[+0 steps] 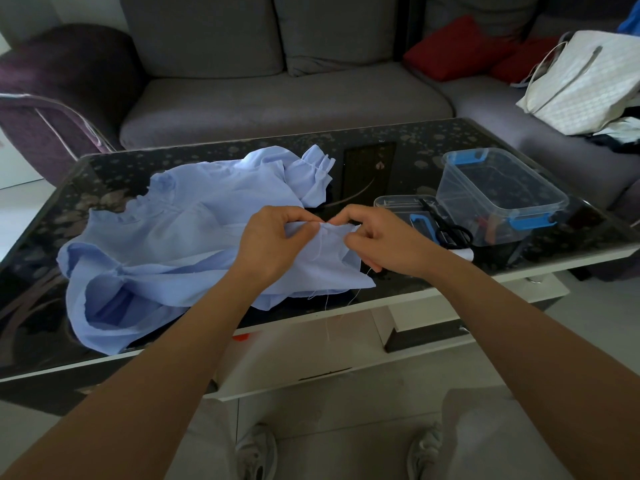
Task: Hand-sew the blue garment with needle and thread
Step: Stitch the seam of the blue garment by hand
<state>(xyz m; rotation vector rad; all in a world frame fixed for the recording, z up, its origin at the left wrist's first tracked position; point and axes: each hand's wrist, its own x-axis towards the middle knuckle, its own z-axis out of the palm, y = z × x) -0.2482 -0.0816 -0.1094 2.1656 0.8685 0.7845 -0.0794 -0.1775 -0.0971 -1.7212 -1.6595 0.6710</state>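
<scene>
A light blue garment (180, 233) lies crumpled across the dark glass table (52, 334). My left hand (273, 237) pinches a raised fold of the cloth near the table's front edge. My right hand (377, 237) pinches the same fold from the right, fingertips almost meeting the left hand's. White thread (327, 299) hangs from the fabric's edge down past the table front. The needle is too small to make out between the fingers.
A clear plastic box with blue clasps (498, 195) stands at the right, its lid (398, 202) beside it with black scissors (450, 226) lying across it. Behind the table are a grey sofa (277, 95), red cushions (453, 46) and a white bag (585, 81).
</scene>
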